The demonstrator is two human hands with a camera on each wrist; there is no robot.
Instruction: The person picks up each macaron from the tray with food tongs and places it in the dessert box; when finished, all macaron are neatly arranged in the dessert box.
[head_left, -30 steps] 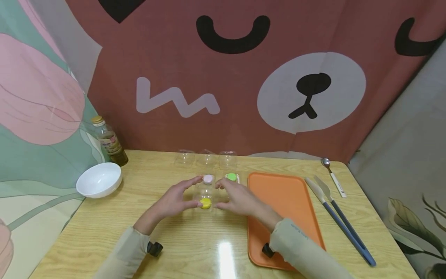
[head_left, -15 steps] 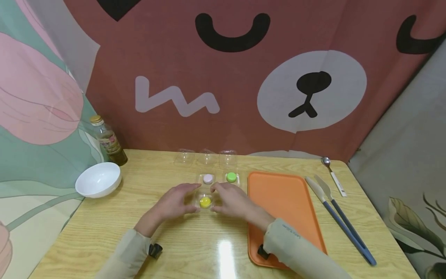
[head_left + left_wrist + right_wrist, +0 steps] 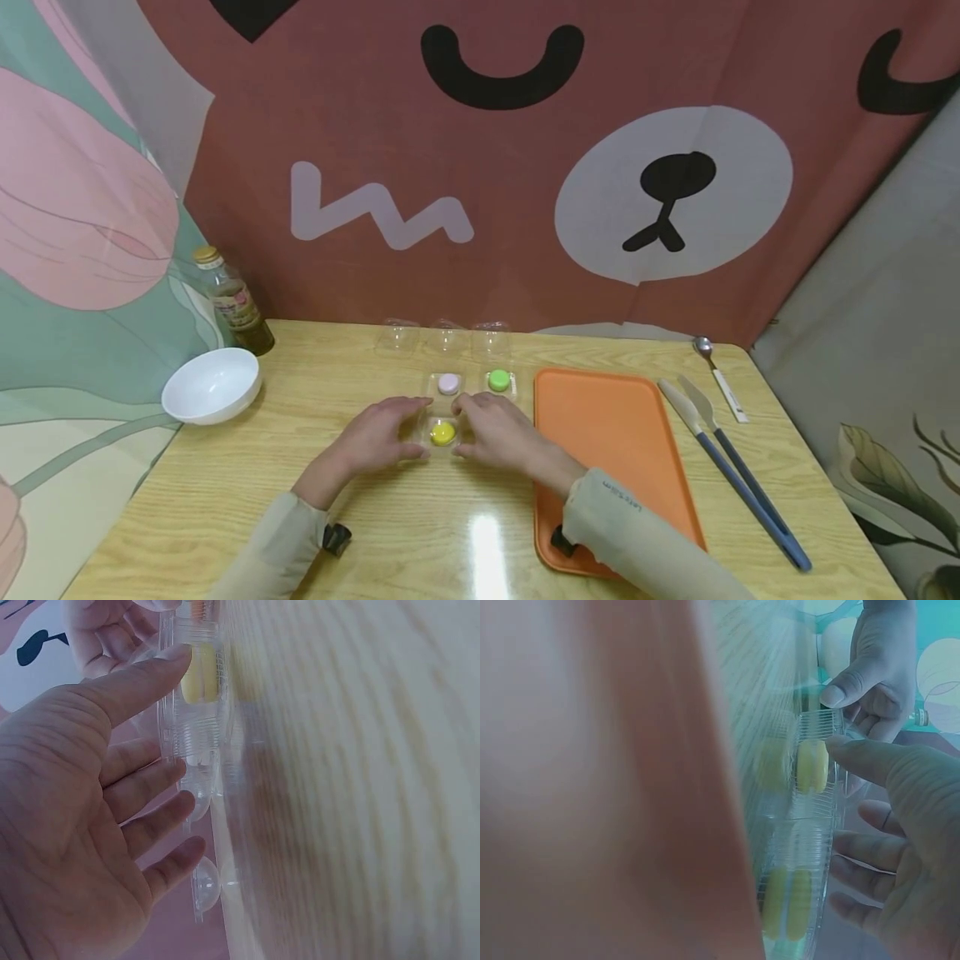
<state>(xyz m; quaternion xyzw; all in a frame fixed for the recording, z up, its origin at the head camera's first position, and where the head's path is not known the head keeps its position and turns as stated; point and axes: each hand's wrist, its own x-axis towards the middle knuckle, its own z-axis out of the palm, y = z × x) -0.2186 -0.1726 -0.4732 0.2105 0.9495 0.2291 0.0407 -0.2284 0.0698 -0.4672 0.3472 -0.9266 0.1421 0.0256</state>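
A yellow macaron (image 3: 442, 433) lies in a clear plastic case (image 3: 199, 724) on the table. Both hands flank the case. My left hand (image 3: 378, 433) is at its left side, thumb tip on the upper edge and the other fingers loosely extended, as the left wrist view shows. Opposite it, my right hand (image 3: 498, 433) touches the same upper edge with its thumb, fingers spread along the far side. Behind the hands sit a lilac macaron (image 3: 448, 383) and a green macaron (image 3: 498, 380) in clear plastic. Whether these compartments are joined cannot be told.
Clear plastic domes (image 3: 447, 337) line the back edge. At left are a white bowl (image 3: 212, 386) and an oil bottle (image 3: 238, 304). An orange tray (image 3: 607, 450) lies under the right forearm. Tongs (image 3: 738, 479) and a spoon (image 3: 720, 379) lie further right.
Both hands have shifted slightly toward me, and the right one leftward, from around the lilac and yellow macarons to around the yellow one. Over the last half second they have hardly moved.
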